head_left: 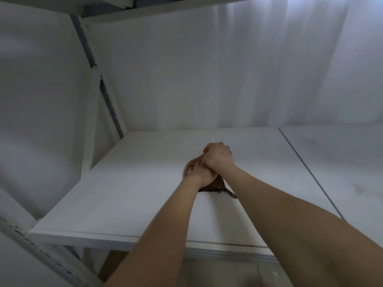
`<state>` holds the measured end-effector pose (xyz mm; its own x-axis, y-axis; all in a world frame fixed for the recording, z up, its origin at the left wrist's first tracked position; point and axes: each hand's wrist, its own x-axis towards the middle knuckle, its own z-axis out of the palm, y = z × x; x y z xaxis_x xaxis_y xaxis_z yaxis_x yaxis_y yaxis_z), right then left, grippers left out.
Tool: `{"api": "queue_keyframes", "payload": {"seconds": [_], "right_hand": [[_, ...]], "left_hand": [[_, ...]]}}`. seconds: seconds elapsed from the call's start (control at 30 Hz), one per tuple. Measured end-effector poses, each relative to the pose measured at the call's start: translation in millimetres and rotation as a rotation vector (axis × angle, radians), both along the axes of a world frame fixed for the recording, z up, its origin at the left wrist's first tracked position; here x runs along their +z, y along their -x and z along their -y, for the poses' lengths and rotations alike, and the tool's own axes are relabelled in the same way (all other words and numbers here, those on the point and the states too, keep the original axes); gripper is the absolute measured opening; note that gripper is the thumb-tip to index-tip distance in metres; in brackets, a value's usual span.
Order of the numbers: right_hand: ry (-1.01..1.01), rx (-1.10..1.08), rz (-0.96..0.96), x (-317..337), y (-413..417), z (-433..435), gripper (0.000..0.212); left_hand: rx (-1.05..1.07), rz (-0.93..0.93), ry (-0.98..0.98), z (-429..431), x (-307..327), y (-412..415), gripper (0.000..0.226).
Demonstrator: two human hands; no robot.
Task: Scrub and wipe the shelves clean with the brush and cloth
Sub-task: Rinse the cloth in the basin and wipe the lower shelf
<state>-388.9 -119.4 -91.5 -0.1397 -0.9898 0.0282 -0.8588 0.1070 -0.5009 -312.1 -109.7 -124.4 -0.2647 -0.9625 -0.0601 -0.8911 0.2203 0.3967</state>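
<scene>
Brown cloth (215,186) on white shelf (134,193), left hand (200,172) fingers (193,165) clamped on it, right hand (218,157) fisted, contents unclear.

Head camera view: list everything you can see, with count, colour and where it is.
cloth: one, brown, bunched on the shelf under the hands
shelf boards: two, white, side by side, seam towards the right
upper shelf: one, white, overhead
slotted posts: two, white, back left and front left
back panel: one, white, behind the boards
left hand: one, resting on the cloth
right hand: one, fisted, on top of the left hand
</scene>
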Motion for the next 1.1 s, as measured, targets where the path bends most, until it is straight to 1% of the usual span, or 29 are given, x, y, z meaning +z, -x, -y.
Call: {"api": "queue_keyframes", "payload": {"seconds": [0.03,0.1,0.17,0.23,0.27,0.33,0.4,0.5,0.6,0.67,0.73,0.77,0.9,0.93,1.0,1.1], "right_hand": [[0.001,-0.021,-0.001,1,7,0,0.035],[-0.014,-0.053,-0.015,0,21,0,0.034],[-0.050,-0.078,-0.027,-1,32,-1,0.034],[-0.075,-0.099,-0.037,-4,38,-2,0.033],[-0.077,-0.105,-0.044,-6,39,-3,0.033],[-0.076,-0.118,-0.051,-8,40,-4,0.034],[-0.063,-0.143,-0.063,-8,40,-8,0.036],[-0.047,-0.207,-0.077,-8,45,-17,0.039],[-0.041,-0.290,-0.082,-7,62,-30,0.041],[-0.045,-0.343,-0.084,-5,74,-41,0.043],[-0.046,-0.388,-0.084,-4,85,-50,0.043],[-0.042,-0.416,-0.084,-4,90,-56,0.041],[-0.011,-0.425,-0.110,2,89,-63,0.036],[-0.015,-0.407,-0.106,3,86,-62,0.036],[-0.039,-0.355,-0.091,4,75,-59,0.039],[-0.048,-0.275,-0.080,-1,68,-58,0.043]], "left_hand": [[-0.008,0.002,-0.016,-3,-1,9,0.049],[-0.104,0.043,-0.049,-11,-5,33,0.047],[-0.223,0.072,-0.071,-18,-8,53,0.039],[-0.281,0.054,-0.063,-19,-9,58,0.032],[-0.297,0.021,-0.055,-19,-9,55,0.032],[-0.331,0.009,-0.019,-16,-8,41,0.044],[-0.308,0.089,0.017,-8,-9,22,0.055],[-0.155,0.190,0.015,6,-11,-15,0.054],[0.019,0.176,-0.047,19,-13,-38,0.054],[0.030,0.188,-0.040,22,-14,-35,0.053],[-0.065,0.206,-0.040,19,-13,-20,0.049],[-0.149,0.192,-0.048,14,-12,-6,0.048],[-0.501,0.063,-0.009,-40,-8,61,0.047],[-0.567,0.008,-0.007,-55,-7,72,0.041],[-0.625,-0.043,-0.031,-71,-9,85,0.018],[-0.635,-0.012,-0.001,-68,-9,83,0.013]]}}
